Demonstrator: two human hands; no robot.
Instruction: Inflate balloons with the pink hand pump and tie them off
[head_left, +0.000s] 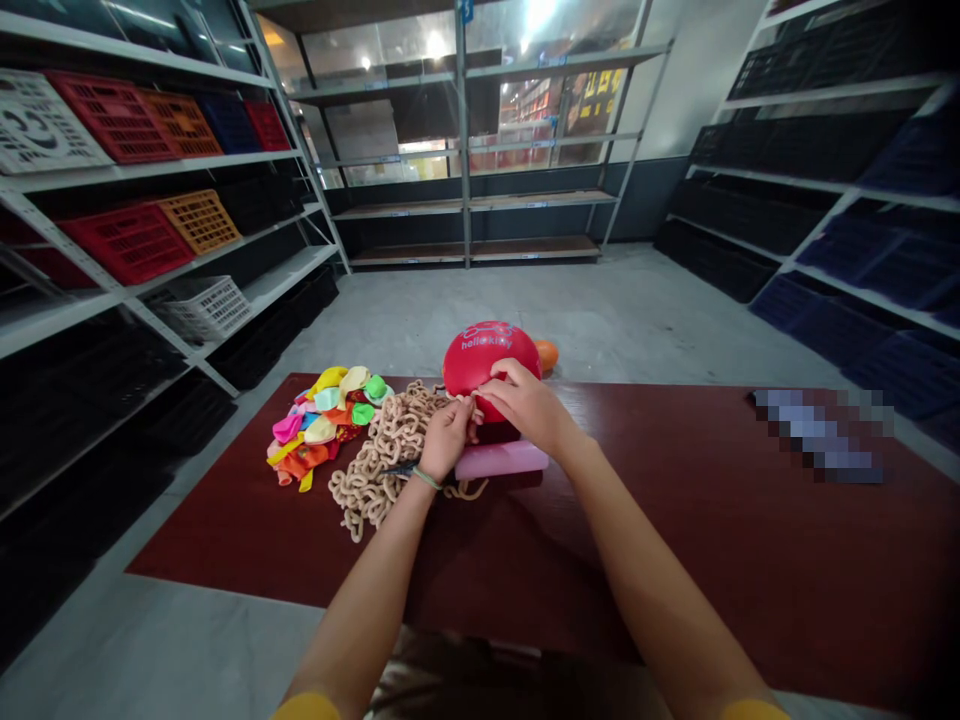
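Observation:
A red inflated balloon (489, 362) printed with white "hello kitty" lettering stands at the far edge of the dark red table (675, 540). My right hand (525, 405) presses on its lower right side, fingers curled against it. My left hand (448, 437) is at its lower left, fingertips pinched at the balloon's base; the neck is hidden by my fingers. A heap of beige chain-like cord (386, 455) lies under and beside my left hand. A pink cylinder (501, 460) lies just below the balloon. A green band circles my left wrist.
Several flat, multicoloured balloons (319, 425) lie left of the cord. An orange balloon (547, 355) sits behind the red one. A pixelated object (821, 435) lies at the table's right. Metal shelves with plastic crates line both sides and the back.

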